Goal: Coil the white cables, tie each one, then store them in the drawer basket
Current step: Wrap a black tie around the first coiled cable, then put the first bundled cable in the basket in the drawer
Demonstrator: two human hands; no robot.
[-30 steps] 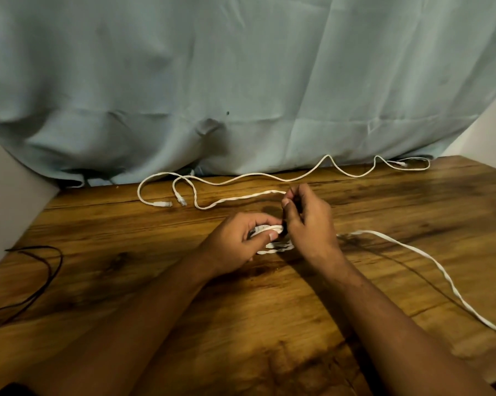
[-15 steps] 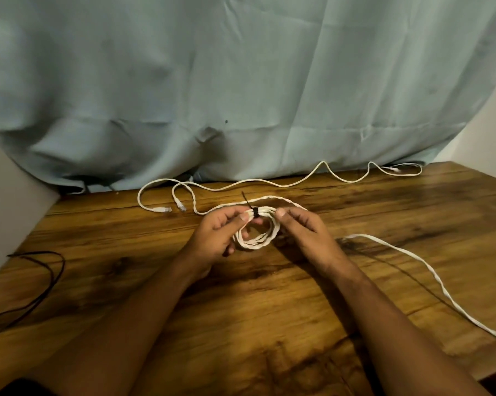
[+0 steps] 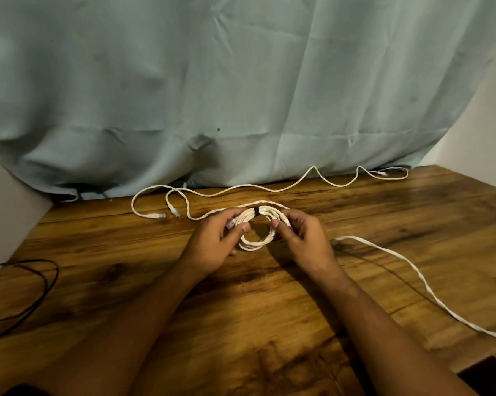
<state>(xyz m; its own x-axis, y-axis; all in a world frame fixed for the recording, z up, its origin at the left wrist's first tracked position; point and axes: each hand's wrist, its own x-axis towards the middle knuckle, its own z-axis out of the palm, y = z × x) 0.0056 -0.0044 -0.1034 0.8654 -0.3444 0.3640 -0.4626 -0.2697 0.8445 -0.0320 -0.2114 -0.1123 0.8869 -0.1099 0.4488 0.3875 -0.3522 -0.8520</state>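
**Tied coil held between both hands, basket not in sight**

The coiled cable (image 3: 254, 245) stands just above the table (image 3: 384, 212), directly between the hands. From the left hand (image 3: 212, 244) it lies at 3 o'clock, from the right hand (image 3: 307, 241) at 9 o'clock. Each hand pinches its own side of the ring with thumb and fingers curled around the strands, so neither hand is nearer than the other. The black tie (image 3: 256, 211) sits at 12 o'clock on the ring and seems closed.

The drawer basket is not in view, so I cannot say in which direction the coil must travel.

Two cables are still loose. The flat white cable (image 3: 355, 237) starts near the right hand and runs off toward 4 o'clock. The long white cable (image 3: 269, 190) lies at 12 o'clock, with its length from 9 to 3 along the far edge.
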